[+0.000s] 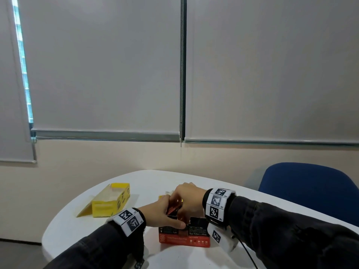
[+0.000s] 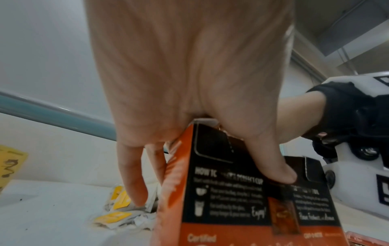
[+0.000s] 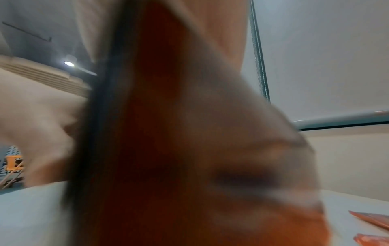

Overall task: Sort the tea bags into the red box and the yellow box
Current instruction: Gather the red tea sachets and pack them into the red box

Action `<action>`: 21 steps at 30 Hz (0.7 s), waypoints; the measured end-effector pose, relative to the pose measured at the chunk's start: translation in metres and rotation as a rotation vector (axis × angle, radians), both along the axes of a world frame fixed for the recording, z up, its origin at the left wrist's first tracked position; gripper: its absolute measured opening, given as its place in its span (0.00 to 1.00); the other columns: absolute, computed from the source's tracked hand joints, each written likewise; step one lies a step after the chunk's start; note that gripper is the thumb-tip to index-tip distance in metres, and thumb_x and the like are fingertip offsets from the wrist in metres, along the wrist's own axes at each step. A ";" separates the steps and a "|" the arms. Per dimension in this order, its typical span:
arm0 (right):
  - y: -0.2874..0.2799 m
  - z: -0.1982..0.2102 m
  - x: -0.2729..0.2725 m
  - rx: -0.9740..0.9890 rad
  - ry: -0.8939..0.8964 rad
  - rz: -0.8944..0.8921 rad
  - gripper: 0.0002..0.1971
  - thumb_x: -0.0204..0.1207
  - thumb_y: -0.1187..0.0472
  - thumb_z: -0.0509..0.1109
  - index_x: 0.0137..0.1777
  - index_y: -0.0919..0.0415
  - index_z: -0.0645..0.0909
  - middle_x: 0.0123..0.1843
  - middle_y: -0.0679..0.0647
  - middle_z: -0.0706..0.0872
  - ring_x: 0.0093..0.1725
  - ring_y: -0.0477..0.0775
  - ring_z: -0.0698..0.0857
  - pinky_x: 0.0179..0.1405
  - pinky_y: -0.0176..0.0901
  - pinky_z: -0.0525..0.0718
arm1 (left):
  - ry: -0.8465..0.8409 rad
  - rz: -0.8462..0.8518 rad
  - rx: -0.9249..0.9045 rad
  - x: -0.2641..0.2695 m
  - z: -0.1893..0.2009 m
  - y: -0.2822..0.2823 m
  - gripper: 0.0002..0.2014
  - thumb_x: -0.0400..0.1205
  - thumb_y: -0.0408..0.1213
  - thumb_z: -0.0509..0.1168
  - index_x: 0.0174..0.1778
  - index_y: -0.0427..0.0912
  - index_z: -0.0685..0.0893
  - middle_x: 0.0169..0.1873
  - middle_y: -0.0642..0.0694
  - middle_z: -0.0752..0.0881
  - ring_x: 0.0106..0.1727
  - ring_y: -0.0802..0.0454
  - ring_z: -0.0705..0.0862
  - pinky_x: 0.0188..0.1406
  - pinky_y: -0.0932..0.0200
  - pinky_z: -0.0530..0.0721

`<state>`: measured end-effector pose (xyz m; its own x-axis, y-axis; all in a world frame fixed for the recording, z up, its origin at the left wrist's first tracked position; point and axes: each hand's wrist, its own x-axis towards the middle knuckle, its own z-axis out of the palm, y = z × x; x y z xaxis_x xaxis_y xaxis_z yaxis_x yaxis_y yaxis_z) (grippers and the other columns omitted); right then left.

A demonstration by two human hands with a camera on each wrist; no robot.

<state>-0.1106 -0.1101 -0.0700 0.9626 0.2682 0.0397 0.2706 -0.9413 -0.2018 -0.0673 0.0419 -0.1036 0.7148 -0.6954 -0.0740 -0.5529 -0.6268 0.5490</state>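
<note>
Head view shows the red box near the front edge of the table, long side running left to right, opening up; the left hand grips its top rim, thumb on the front wall; the right hand pinches red tea bags over the opening. They seem light, thin and slippery; hold them by the flat faces. Further left, the yellow box lies open.

Our white table — yellow box toward its far-left edge, red box near-centre, tea bags between.
</note>
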 end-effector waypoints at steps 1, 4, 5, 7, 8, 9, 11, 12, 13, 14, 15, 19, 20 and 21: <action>0.000 -0.002 0.000 0.042 -0.013 0.005 0.18 0.63 0.63 0.78 0.54 0.50 0.89 0.46 0.50 0.92 0.49 0.53 0.87 0.51 0.50 0.88 | 0.011 -0.015 -0.030 -0.001 0.000 0.000 0.42 0.72 0.55 0.75 0.76 0.48 0.61 0.68 0.53 0.74 0.67 0.57 0.76 0.64 0.64 0.76; -0.003 -0.005 0.000 0.109 -0.095 0.037 0.18 0.62 0.67 0.77 0.54 0.56 0.88 0.49 0.52 0.91 0.49 0.51 0.88 0.51 0.49 0.87 | 0.034 -0.037 -0.078 0.000 -0.001 -0.001 0.44 0.73 0.50 0.76 0.80 0.47 0.58 0.71 0.52 0.73 0.70 0.58 0.74 0.66 0.67 0.73; -0.004 -0.006 -0.001 0.097 -0.133 0.049 0.18 0.62 0.67 0.78 0.54 0.57 0.86 0.51 0.53 0.89 0.51 0.53 0.86 0.51 0.49 0.85 | 0.026 -0.035 -0.077 0.001 -0.001 0.000 0.44 0.73 0.51 0.76 0.80 0.47 0.58 0.71 0.51 0.72 0.70 0.58 0.74 0.66 0.66 0.72; -0.006 -0.010 0.000 0.075 -0.191 0.068 0.18 0.63 0.65 0.79 0.54 0.59 0.83 0.54 0.54 0.85 0.54 0.54 0.82 0.53 0.49 0.81 | 0.028 -0.019 -0.057 0.003 -0.001 0.001 0.44 0.72 0.54 0.76 0.78 0.48 0.59 0.71 0.51 0.72 0.69 0.57 0.75 0.67 0.63 0.74; -0.008 -0.013 0.001 0.075 -0.202 0.070 0.18 0.64 0.64 0.79 0.53 0.59 0.82 0.55 0.54 0.83 0.56 0.54 0.79 0.54 0.49 0.80 | 0.035 -0.005 -0.035 0.005 -0.002 0.002 0.44 0.71 0.56 0.75 0.77 0.48 0.60 0.70 0.50 0.73 0.69 0.56 0.75 0.67 0.61 0.76; -0.010 -0.015 0.001 0.074 -0.203 0.063 0.17 0.64 0.63 0.79 0.53 0.58 0.82 0.57 0.54 0.80 0.58 0.53 0.76 0.55 0.48 0.78 | 0.035 -0.001 -0.015 0.005 -0.002 0.002 0.44 0.71 0.58 0.75 0.76 0.48 0.60 0.69 0.50 0.73 0.68 0.55 0.76 0.67 0.60 0.77; -0.012 -0.016 0.002 0.075 -0.192 0.047 0.14 0.65 0.62 0.79 0.50 0.57 0.84 0.57 0.53 0.75 0.59 0.52 0.73 0.55 0.47 0.78 | 0.023 0.003 0.009 0.003 0.000 0.001 0.42 0.71 0.59 0.74 0.75 0.47 0.62 0.69 0.50 0.73 0.67 0.55 0.77 0.63 0.62 0.78; -0.012 -0.015 0.002 0.080 -0.186 0.049 0.12 0.65 0.62 0.79 0.49 0.58 0.85 0.55 0.53 0.74 0.56 0.52 0.74 0.52 0.46 0.78 | 0.020 0.006 0.014 0.003 -0.001 0.001 0.41 0.72 0.59 0.73 0.75 0.47 0.62 0.69 0.50 0.72 0.67 0.55 0.76 0.61 0.63 0.77; -0.012 -0.015 0.003 0.088 -0.183 0.059 0.12 0.66 0.63 0.79 0.49 0.58 0.86 0.52 0.52 0.74 0.51 0.52 0.74 0.47 0.43 0.77 | 0.017 0.007 0.012 0.002 -0.001 0.000 0.41 0.72 0.59 0.73 0.75 0.46 0.62 0.69 0.50 0.72 0.67 0.55 0.76 0.61 0.63 0.77; -0.012 -0.014 0.003 0.098 -0.186 0.070 0.11 0.66 0.65 0.78 0.48 0.60 0.87 0.49 0.52 0.73 0.47 0.50 0.74 0.41 0.39 0.75 | 0.019 0.009 0.011 0.003 -0.001 -0.001 0.42 0.72 0.59 0.73 0.75 0.46 0.62 0.70 0.50 0.71 0.68 0.56 0.75 0.62 0.64 0.76; -0.011 -0.015 0.003 0.104 -0.191 0.079 0.10 0.66 0.67 0.77 0.48 0.61 0.87 0.47 0.51 0.74 0.44 0.49 0.74 0.37 0.36 0.72 | 0.016 0.008 0.003 0.002 -0.002 -0.001 0.43 0.72 0.59 0.73 0.76 0.46 0.61 0.71 0.51 0.71 0.68 0.56 0.75 0.63 0.64 0.76; -0.009 -0.014 0.005 0.105 -0.236 0.088 0.10 0.65 0.70 0.76 0.48 0.64 0.87 0.48 0.56 0.80 0.45 0.53 0.78 0.42 0.43 0.79 | 0.036 -0.009 -0.028 0.002 -0.002 -0.003 0.46 0.71 0.59 0.74 0.79 0.48 0.58 0.73 0.51 0.69 0.72 0.55 0.73 0.69 0.61 0.75; -0.007 -0.015 0.005 0.102 -0.235 0.086 0.11 0.65 0.70 0.76 0.48 0.65 0.87 0.49 0.58 0.81 0.46 0.54 0.79 0.44 0.46 0.81 | 0.048 -0.019 -0.037 0.001 -0.002 -0.003 0.46 0.71 0.58 0.75 0.79 0.49 0.57 0.73 0.51 0.69 0.72 0.55 0.73 0.69 0.61 0.75; -0.006 -0.015 0.005 0.101 -0.233 0.082 0.11 0.65 0.70 0.76 0.48 0.65 0.86 0.49 0.58 0.82 0.45 0.53 0.78 0.46 0.47 0.82 | 0.055 -0.029 -0.044 0.001 -0.002 -0.004 0.46 0.71 0.57 0.75 0.79 0.49 0.57 0.73 0.51 0.70 0.72 0.55 0.73 0.69 0.61 0.75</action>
<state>-0.1052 -0.1164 -0.0851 0.8994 0.3287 0.2880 0.3955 -0.8925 -0.2166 -0.0664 0.0380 -0.1055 0.6898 -0.7194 -0.0818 -0.5386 -0.5854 0.6060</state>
